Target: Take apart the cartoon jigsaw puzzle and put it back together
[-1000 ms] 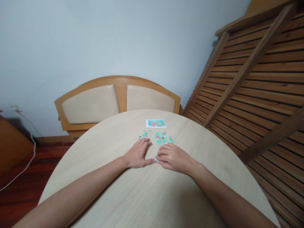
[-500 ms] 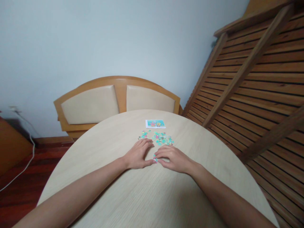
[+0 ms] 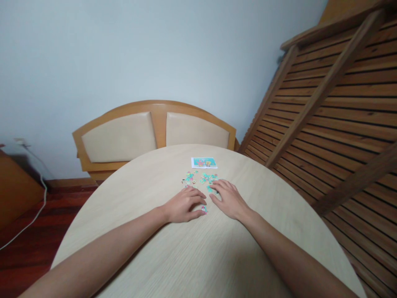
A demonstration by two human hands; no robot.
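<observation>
A small cluster of jigsaw puzzle pieces [image 3: 204, 209], pink, white and teal, lies on the round table. My left hand [image 3: 186, 205] has its thumb and index finger around this cluster, the thumb touching its lower edge. Beyond it, my right hand [image 3: 228, 198] reaches over the right pile of loose jigsaw pieces [image 3: 206, 178], thumb and fingers apart. Its fingertips cover part of that pile, and nothing shows in its grasp. Another small pile of jigsaw pieces [image 3: 189, 177] lies just past my left fingers.
A picture card [image 3: 204, 162] with two cartoon figures on teal lies behind the piles. The pale round table [image 3: 149, 252] fills the front. Beyond it stand a padded headboard [image 3: 159, 124] and, at right, a leaning slatted wooden frame [image 3: 325, 107]. A white cable [image 3: 43, 198] hangs at left.
My right hand has left the small cluster and moved up to the right pile, its fingers opening. My left index finger has come down closer to the cluster.
</observation>
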